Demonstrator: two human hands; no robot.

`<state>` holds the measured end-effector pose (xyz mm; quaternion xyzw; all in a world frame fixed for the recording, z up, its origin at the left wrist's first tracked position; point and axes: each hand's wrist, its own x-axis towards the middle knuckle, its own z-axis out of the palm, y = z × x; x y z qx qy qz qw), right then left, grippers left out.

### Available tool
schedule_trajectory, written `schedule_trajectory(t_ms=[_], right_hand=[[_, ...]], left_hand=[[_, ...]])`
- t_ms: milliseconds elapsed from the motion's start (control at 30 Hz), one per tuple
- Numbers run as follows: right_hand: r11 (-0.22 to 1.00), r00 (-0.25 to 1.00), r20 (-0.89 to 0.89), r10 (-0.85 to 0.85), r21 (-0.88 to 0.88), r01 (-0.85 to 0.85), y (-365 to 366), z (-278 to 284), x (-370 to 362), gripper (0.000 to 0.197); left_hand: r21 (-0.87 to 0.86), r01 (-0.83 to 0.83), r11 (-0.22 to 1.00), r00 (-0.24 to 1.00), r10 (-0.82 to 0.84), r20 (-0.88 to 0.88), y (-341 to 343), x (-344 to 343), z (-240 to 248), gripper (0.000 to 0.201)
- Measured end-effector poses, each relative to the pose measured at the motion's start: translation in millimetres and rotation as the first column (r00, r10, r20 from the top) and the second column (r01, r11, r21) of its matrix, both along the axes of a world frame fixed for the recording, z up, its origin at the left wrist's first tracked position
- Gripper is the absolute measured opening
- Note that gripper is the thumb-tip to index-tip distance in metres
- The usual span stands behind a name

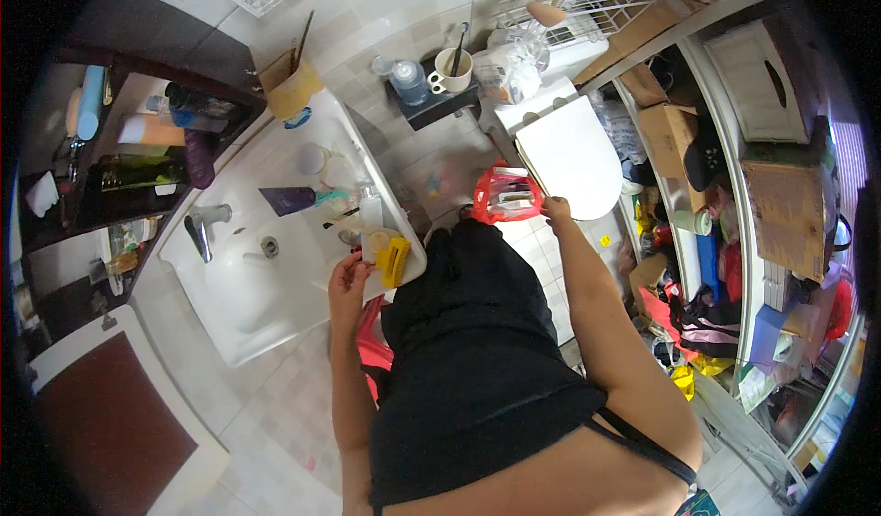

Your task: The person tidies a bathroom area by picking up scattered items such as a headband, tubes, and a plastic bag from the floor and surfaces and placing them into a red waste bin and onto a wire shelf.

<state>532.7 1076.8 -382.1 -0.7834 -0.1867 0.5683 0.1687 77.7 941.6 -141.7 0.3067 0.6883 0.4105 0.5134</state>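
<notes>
Centre frame: left hand was placed by yellow ridged object, right hand by red plastic bag; fingers half-curled, holds unclear; bag was best kept upright.

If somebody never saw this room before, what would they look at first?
Probably the bright red bag, near the middle, right by the person's right hand. Next might come the big white sink on the left, with a bright yellow object at its edge near the left hand. The white toilet lid, shut, stands out too, just above and right of the bag.
</notes>
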Motion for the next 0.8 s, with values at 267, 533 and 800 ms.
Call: schedule_trajectory(t_ms=[267, 533, 800], right_hand=[[0.942, 0.942, -0.054, 0.331, -0.039, -0.333, -57, 9, 11, 0.04], [0.835, 0.834, 0.059, 0.549, -0.001, -0.55, -84, 25, -5, 0.032], [0.812, 0.817, 0.101, 0.568, 0.091, -0.576, -95, 21, -20, 0.033]], left_hand=[[0.007, -0.019, 1.0, 0.907, 0.021, -0.421, 6, -46, -59, 0.033], [0.093, 0.212, 0.973, 0.524, -0.033, -0.851, 50, -85, -107, 0.041], [-0.262, 0.228, 0.938, 0.281, -0.321, -0.905, 51, -94, -73, 0.022]])
